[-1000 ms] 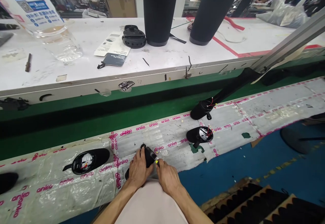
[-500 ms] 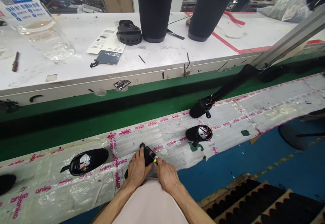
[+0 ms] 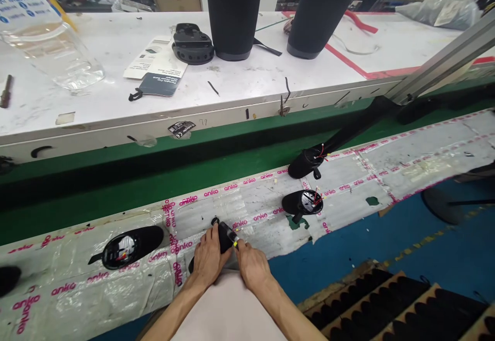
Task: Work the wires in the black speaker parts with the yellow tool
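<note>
My left hand (image 3: 209, 256) is wrapped over a black cylindrical housing (image 3: 225, 238) that lies on the film-covered bench (image 3: 154, 289) close to my body. My right hand (image 3: 252, 265) is closed at the housing's open right end, its fingers pinched by a small bright yellow piece (image 3: 235, 244). What exactly those fingers hold is too small to make out. To the right lies another black housing (image 3: 293, 203) with red wires standing out of its open end. Behind it, a similar wired housing (image 3: 299, 166) rests near the bench's far edge.
At left lies an open black housing (image 3: 149, 240) with a strap. A raised white shelf (image 3: 247, 81) carries tall black cylinders (image 3: 233, 16), a dark oval part (image 3: 192, 45), tags (image 3: 160, 83) and a clear bottle (image 3: 73, 63). Trays of black parts (image 3: 386, 305) stand low at right.
The view has shifted slightly, so the shelf items sit a little further left and higher. Both hands keep nearly the same hold at the housing.
</note>
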`<action>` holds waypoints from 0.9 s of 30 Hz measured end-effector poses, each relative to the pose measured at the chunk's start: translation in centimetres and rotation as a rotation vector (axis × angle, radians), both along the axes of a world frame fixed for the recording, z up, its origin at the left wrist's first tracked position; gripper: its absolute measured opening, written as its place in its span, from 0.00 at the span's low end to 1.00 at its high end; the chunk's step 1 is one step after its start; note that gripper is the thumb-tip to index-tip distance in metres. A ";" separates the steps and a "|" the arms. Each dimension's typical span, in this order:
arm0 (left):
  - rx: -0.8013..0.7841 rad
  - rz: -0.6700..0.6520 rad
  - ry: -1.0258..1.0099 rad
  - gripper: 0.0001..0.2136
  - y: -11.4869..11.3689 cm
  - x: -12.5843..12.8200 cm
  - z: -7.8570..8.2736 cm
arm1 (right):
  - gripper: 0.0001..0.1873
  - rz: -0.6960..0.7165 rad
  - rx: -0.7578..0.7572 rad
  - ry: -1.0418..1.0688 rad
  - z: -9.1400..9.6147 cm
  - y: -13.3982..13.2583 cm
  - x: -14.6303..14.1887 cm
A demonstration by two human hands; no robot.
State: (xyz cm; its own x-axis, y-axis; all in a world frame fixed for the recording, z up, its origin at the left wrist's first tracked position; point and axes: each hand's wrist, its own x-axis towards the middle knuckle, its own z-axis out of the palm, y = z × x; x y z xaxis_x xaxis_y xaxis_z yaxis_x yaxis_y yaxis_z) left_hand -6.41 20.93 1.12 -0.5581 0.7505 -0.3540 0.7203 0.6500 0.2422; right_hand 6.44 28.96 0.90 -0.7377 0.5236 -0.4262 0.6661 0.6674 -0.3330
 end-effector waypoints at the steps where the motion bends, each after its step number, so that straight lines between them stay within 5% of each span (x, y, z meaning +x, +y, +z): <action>1: -0.002 0.003 0.003 0.34 0.0 0.0 0.0 | 0.14 0.003 -0.002 -0.002 0.0 0.0 -0.1; 15: -0.024 -0.018 -0.022 0.35 0.6 -1.0 0.0 | 0.13 0.033 -0.068 -0.052 0.1 1.4 -1.0; 27: 0.045 0.032 -0.199 0.37 0.2 -2.2 0.1 | 0.15 0.003 -0.119 0.147 -2.0 1.1 -0.1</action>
